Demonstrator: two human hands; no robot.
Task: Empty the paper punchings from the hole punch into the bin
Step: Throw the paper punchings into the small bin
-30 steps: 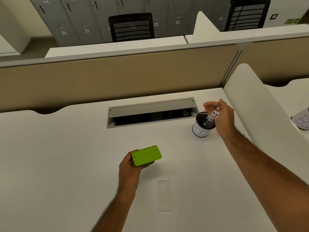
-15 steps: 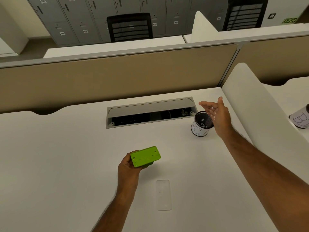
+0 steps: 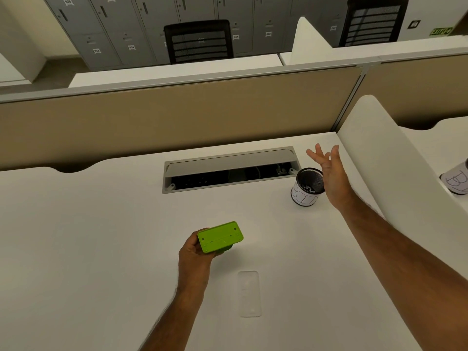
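Punchings (image 3: 309, 190) are seen as pale flecks at the bottom of the bin (image 3: 305, 196), a small black mesh cup with a white paper label that stands on the worktop (image 3: 101, 236) just right of the cable hatch (image 3: 229, 169). The right hand (image 3: 331, 173) is held just beside and above the bin's rim, its fingers (image 3: 317, 153) spread wide and released, with nothing gripped; no flecks can be made out on the palm. The hole punch (image 3: 219, 236) is grasped in the left hand (image 3: 195, 252), fingers clenched around its far side, base plate turned up towards the camera, well apart from the bin.

The step in hand is judged to be the shedding of the last chads. It would be done well if the open palm were kept over the mouth of the bin while it is brushed or shaken, since the opening is narrow and such scraps drift easily (the light ones cling to skin). The punch would best be checked for leftovers over the bin, not over the bare surface.

The worktop is white and smooth, and a clear flat cover (image 3: 249, 293) lies near the front edge. A beige partition (image 3: 177, 117) closes the back, a white divider (image 3: 395, 168) the right side; grey lockers (image 3: 121, 29) and a black mesh chair (image 3: 200, 41) are seen beyond.
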